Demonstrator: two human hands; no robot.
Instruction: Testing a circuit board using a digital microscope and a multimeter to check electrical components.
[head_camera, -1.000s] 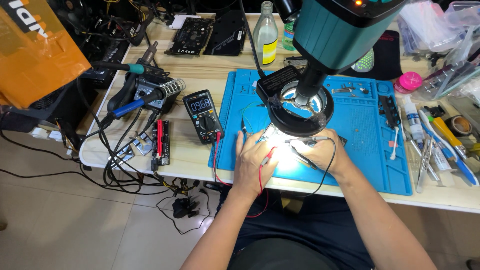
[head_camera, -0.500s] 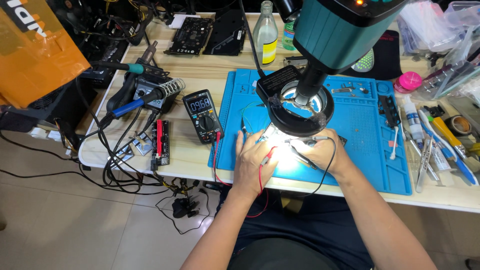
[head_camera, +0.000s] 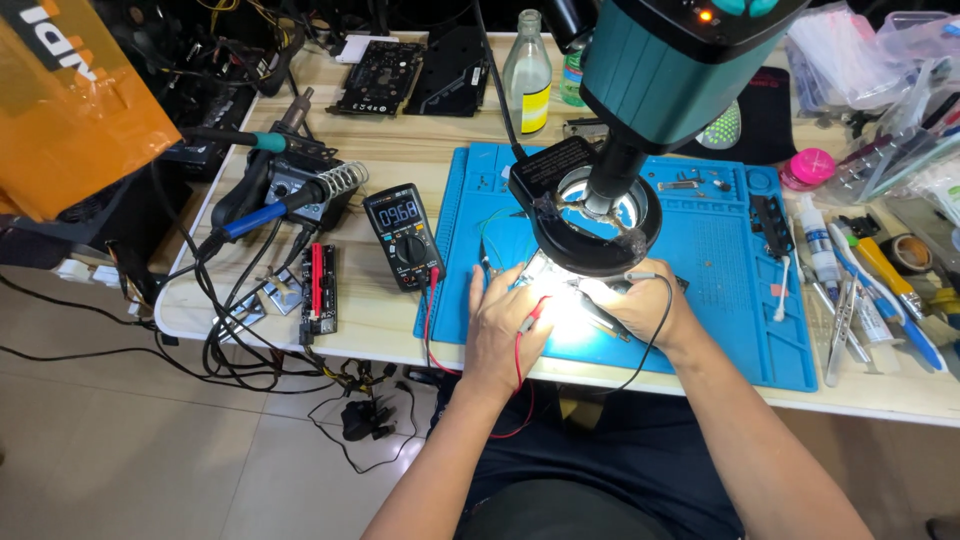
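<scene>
Both hands work under a teal microscope (head_camera: 668, 70) with a black ring light (head_camera: 596, 225) on a blue work mat (head_camera: 720, 260). My left hand (head_camera: 505, 325) holds a red test probe (head_camera: 530, 318) whose red lead runs off the table's front edge. My right hand (head_camera: 635, 305) holds a black test probe (head_camera: 600, 318) with a black lead looping over the wrist. Both tips point into a glaring bright patch between the hands; what lies there is washed out. A black multimeter (head_camera: 402, 235) with a lit display lies left of the mat.
A soldering station (head_camera: 300, 190) with blue-handled irons and tangled cables fills the left side. Circuit boards (head_camera: 385, 75) and a glass bottle (head_camera: 527, 70) stand at the back. Tweezers, tubes and pens (head_camera: 860, 290) lie to the right. An orange bag (head_camera: 70, 100) hangs at top left.
</scene>
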